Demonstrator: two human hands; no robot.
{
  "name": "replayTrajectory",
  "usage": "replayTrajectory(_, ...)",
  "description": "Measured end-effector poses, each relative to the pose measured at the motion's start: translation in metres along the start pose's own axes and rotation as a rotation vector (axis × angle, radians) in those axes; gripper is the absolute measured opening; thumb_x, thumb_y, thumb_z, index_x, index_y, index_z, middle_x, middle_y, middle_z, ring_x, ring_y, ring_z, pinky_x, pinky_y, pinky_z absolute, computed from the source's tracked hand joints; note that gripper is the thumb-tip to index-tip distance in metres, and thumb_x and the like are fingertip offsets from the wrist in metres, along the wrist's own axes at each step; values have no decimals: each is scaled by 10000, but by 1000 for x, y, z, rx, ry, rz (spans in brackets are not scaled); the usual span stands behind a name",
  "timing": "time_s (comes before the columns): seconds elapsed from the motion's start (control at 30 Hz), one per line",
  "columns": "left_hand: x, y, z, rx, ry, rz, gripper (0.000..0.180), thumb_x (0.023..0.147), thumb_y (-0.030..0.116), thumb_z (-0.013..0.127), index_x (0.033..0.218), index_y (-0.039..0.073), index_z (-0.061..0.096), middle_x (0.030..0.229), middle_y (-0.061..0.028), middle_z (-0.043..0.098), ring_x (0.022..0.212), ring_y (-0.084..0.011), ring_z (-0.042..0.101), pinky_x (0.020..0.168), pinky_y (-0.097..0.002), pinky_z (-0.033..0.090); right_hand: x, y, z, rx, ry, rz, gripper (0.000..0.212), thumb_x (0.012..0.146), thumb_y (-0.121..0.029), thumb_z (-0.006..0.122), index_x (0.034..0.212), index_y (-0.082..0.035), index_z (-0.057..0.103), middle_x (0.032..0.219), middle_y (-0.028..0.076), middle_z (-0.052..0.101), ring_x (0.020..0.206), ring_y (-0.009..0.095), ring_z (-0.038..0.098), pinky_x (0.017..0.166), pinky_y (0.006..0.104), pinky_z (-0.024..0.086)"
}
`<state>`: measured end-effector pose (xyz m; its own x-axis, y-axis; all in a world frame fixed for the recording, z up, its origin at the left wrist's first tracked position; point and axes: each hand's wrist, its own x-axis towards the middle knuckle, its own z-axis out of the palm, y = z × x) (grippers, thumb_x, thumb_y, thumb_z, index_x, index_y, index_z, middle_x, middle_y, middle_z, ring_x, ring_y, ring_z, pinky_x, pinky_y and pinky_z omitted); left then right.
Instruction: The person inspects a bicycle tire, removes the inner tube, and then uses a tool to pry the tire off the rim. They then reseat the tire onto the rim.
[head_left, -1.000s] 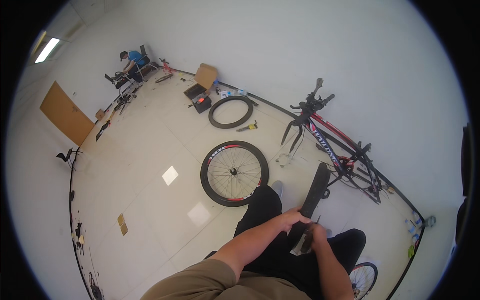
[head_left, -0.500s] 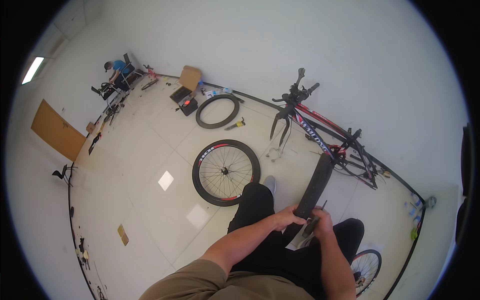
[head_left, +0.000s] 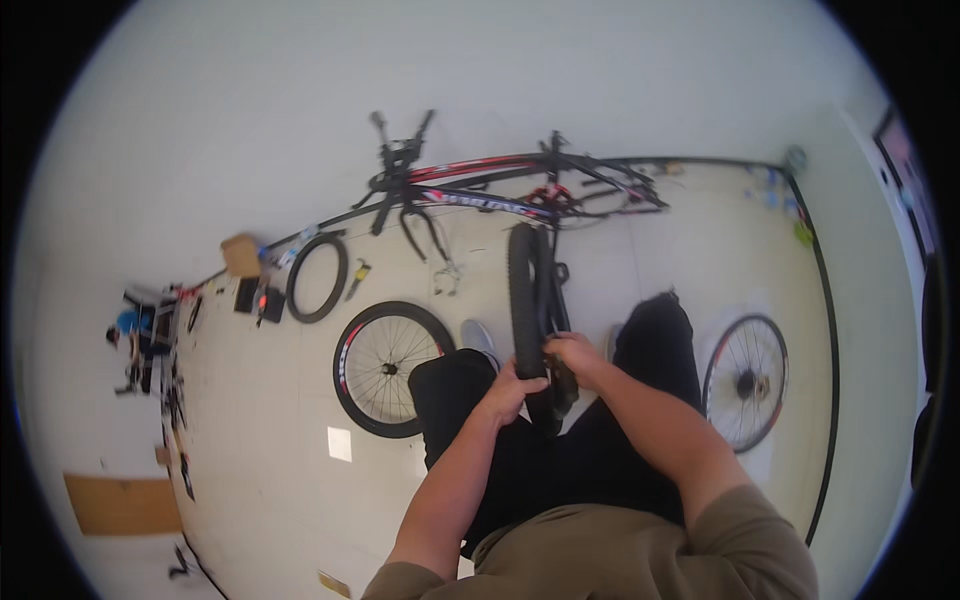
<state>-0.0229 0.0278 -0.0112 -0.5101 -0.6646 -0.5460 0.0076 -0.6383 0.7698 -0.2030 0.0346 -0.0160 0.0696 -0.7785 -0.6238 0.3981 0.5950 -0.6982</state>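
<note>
**Tyre could twist away**

Our left hand (head_left: 510, 390) clamps the knobby bicycle tyre (head_left: 523, 300) between our legs (head_left: 655, 350); our right hand (head_left: 578, 358) meets its three-o'clock side, grip too blurred to tell. Uneven hold could let it swing toward twelve o'clock, knocking the bicycle frame (head_left: 480, 201).

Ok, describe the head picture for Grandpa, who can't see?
A person's left hand and right hand hold a black tyre. One wheel is to the left, another wheel to the right, and a bike frame near the wall.
</note>
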Motion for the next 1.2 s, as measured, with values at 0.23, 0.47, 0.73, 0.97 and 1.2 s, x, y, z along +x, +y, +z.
replayTrajectory(0.23,-8,27,4,-209,129,136,362,931,150,673,1253,70,528,1100,-52,628,1004,-183,611,894,-337,492,0,6,7,-184,-30,-37,161,849,-180,706,894,-29,679,770,41,657,657,130,590,533,301,444)
replayTrajectory(0.47,-11,27,-15,-200,123,95,307,966,206,655,1219,48,583,1107,-64,654,1004,-204,622,926,-364,494,-4,7,21,-69,14,-66,120,831,-114,710,869,-5,676,724,64,635,593,132,564,508,289,428)
replayTrajectory(0.73,-11,28,-16,-206,139,93,291,949,150,671,1208,52,583,1101,-59,663,1013,-188,628,924,-348,497,-4,-1,20,-94,30,-13,132,856,-127,711,900,-11,665,723,59,645,593,133,587,491,284,430)
replayTrajectory(0.97,-10,27,-14,-220,118,94,262,952,131,662,1184,53,566,1108,-77,660,1011,-211,638,912,-371,521,-8,5,22,-131,20,31,188,887,-178,687,977,-17,656,775,75,687,640,157,652,502,299,431)
replayTrajectory(1.2,-13,29,-10,-266,141,67,307,959,109,644,1246,40,556,1154,-93,654,1052,-230,636,952,-397,519,-16,0,23,-133,-35,49,261,906,-183,672,1091,-1,643,849,101,709,724,170,667,524,299,438)
